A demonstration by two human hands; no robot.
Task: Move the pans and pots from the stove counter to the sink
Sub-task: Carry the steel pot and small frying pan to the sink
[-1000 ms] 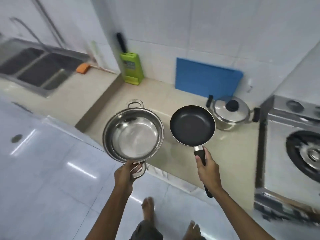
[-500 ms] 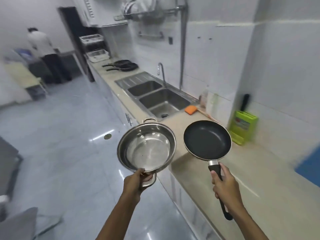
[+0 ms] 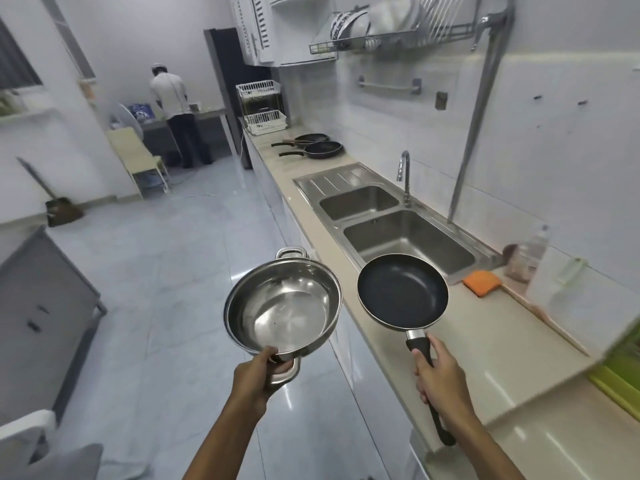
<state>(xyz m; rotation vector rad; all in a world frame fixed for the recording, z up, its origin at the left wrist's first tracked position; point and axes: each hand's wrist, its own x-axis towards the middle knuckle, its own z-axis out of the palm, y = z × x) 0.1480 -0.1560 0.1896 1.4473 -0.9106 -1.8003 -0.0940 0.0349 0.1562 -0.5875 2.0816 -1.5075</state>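
Observation:
My left hand [image 3: 258,374] grips the near handle of an empty steel pot [image 3: 282,304], held out over the floor beside the counter. In my right hand [image 3: 441,379] is the black handle of a dark non-stick frying pan [image 3: 401,292], held level above the counter's front edge. The double steel sink [image 3: 388,220] lies ahead on the right; its nearer basin sits just beyond the frying pan, and a tap [image 3: 404,174] stands at its back. Both basins look empty.
Two dark frying pans [image 3: 317,145] lie on the counter beyond the sink. An orange sponge [image 3: 482,282] rests near the sink's close corner, with a clear bottle [image 3: 526,254] behind it. A person [image 3: 175,112] stands far down the room. A dish rack [image 3: 391,32] hangs above.
My view has swung left from the stove counter along the worktop to the sink, which now lies closer ahead. Both hands keep carrying the pot and the frying pan.

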